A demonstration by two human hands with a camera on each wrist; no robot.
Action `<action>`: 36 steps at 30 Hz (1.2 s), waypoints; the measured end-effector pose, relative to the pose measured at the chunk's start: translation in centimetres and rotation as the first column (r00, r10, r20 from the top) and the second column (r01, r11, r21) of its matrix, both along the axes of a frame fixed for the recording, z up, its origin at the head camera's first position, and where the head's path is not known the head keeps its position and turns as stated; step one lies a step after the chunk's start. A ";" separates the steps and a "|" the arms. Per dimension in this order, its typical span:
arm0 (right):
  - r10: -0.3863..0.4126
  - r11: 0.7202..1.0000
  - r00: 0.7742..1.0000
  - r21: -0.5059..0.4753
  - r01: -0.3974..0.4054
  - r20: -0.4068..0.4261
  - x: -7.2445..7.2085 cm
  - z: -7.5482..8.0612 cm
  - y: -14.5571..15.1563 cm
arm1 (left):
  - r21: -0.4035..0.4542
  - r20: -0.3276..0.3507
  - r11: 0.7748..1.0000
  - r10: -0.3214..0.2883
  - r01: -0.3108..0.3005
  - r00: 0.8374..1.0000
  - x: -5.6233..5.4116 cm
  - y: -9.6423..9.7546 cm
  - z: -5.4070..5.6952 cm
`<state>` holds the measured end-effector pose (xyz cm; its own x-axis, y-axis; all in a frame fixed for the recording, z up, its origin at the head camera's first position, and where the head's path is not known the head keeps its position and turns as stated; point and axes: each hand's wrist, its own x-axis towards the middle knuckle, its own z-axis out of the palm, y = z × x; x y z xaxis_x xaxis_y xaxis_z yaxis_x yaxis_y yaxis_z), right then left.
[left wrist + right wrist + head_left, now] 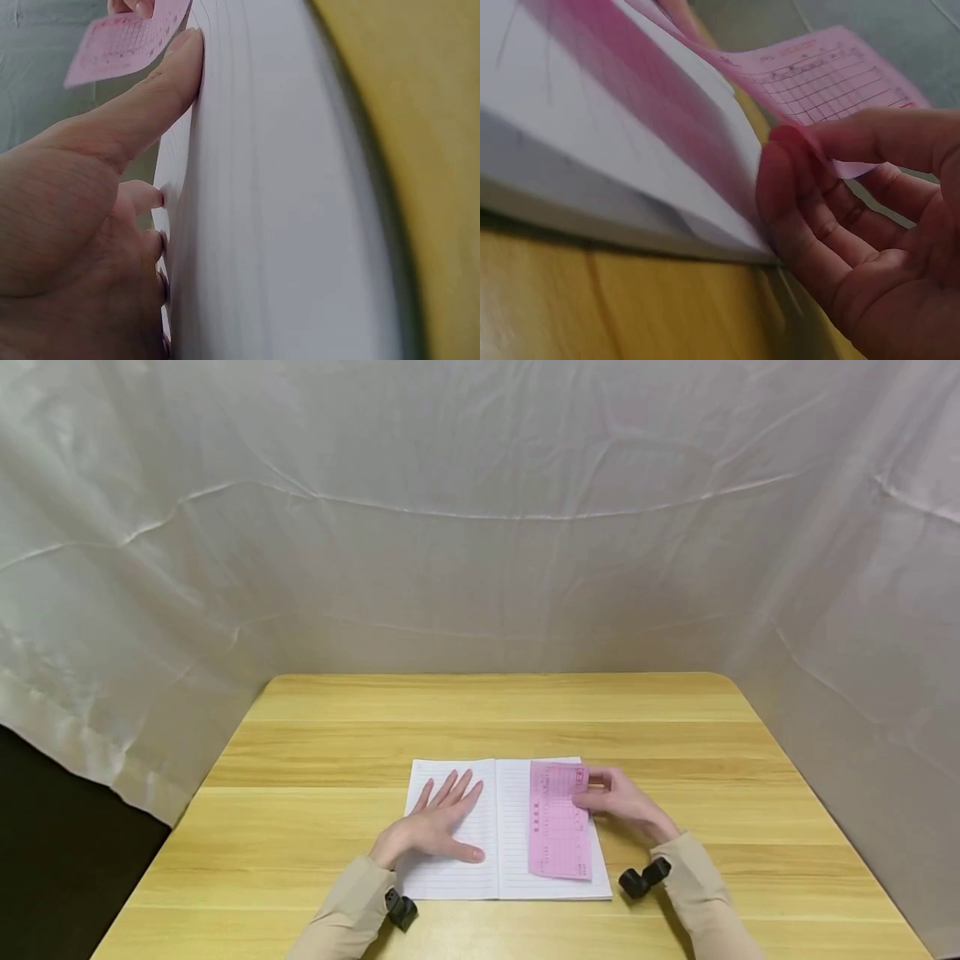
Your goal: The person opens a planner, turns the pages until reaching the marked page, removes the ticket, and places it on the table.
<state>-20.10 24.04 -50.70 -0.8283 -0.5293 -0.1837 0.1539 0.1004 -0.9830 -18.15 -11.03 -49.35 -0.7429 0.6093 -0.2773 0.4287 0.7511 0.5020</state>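
An open notebook (513, 852) with lined white pages lies on the table, its centre fold running front to back. My left hand (435, 831) rests on the left page with fingers spread; in the left wrist view its thumb (176, 71) and fingertips press on the paper. Over the right page is a pink printed slip (551, 827) with a ruled grid. My right hand (622, 797) pinches the slip's right edge between thumb and fingers. In the right wrist view the slip (832, 71) curves up from the page, and its pinched edge is partly hidden by the fingertips.
The wooden table (300, 760) extends around the notebook on all sides. A pale cloth curtain (480, 577) hangs behind it and along both sides. Small black cameras (401, 910) are strapped to both wrists, over beige sleeves.
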 end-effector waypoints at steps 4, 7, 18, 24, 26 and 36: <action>-0.052 0.996 0.998 -0.068 0.055 0.046 0.0 -0.2 1.2 | 0.023 0.001 1.000 0.007 -0.007 1.000 0.0 -0.1 -0.1; -0.103 0.990 0.992 -0.091 0.109 0.065 0.1 -0.5 2.2 | 0.045 -0.008 0.999 0.009 -0.009 1.000 0.0 -0.1 -0.1; -0.300 0.954 0.952 0.019 0.299 0.056 0.3 -0.7 4.8 | 0.108 -0.037 0.994 0.017 -0.013 0.999 0.0 -0.2 -0.3; -0.370 0.929 0.927 0.049 0.368 0.061 0.4 -0.6 6.2 | 0.137 -0.046 0.990 0.034 -0.028 0.998 0.1 -0.1 -0.4; -0.397 0.916 0.917 0.075 0.394 0.037 0.4 -0.6 6.8 | 0.139 -0.056 0.990 0.042 -0.033 0.998 0.1 -0.1 -0.5; -0.443 0.851 0.889 0.257 0.458 -0.116 0.3 -0.3 8.3 | 0.209 -0.059 0.970 0.137 -0.122 0.989 -0.1 -0.6 -0.3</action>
<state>-19.76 32.37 -50.99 -0.9759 -0.0320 -0.2160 0.1974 0.2942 -0.9351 -18.27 -11.66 -49.65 -0.8327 0.5448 -0.0994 0.3753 0.6872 0.6221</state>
